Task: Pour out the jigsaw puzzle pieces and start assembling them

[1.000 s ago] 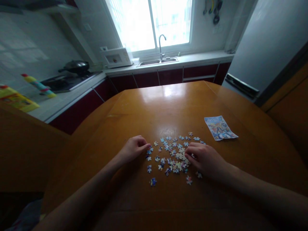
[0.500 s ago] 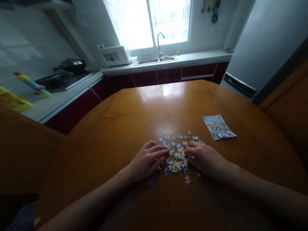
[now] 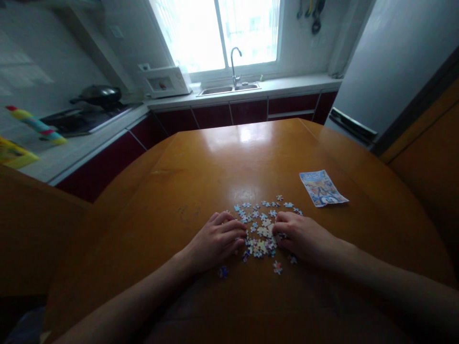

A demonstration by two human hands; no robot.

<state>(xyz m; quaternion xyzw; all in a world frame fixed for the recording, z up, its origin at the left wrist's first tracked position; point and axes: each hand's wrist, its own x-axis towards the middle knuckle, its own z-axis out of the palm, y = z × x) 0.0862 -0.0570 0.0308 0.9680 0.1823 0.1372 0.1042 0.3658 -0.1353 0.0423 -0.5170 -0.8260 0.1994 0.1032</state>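
A brown wooden worktop (image 3: 229, 162), its far edge curving, is filling most of the middle and bottom of the frame; a pale grey refrigerator (image 3: 401, 62) is standing in the upper right, and a bright window (image 3: 215, 36) is glowing at the top centre; a white microwave (image 3: 163, 83) is sitting below the window's left side, and a dark pan (image 3: 100, 94) is resting in the upper left; lower down, the left hand (image 3: 217, 240) is lying palm down just left of the bottom centre, its fingers loosely bent and reaching over the left edge of the puzzle pieces (image 3: 261, 246); whether it is gripping any of them, I cannot tell; the right hand (image 3: 299, 234) is curling in from the other side, its fingertips meeting the pale pieces at the right of the heap, and its grip too is staying hidden; a printed picture sheet (image 3: 323, 188) is lying right of centre, beyond the right hand; the puzzle pieces are spreading between the two hands, bunching nearest the bottom and thinning out above; a single blue piece (image 3: 223, 272) is lying apart below the left hand, and a reddish piece (image 3: 277, 267) is lying below the heap.
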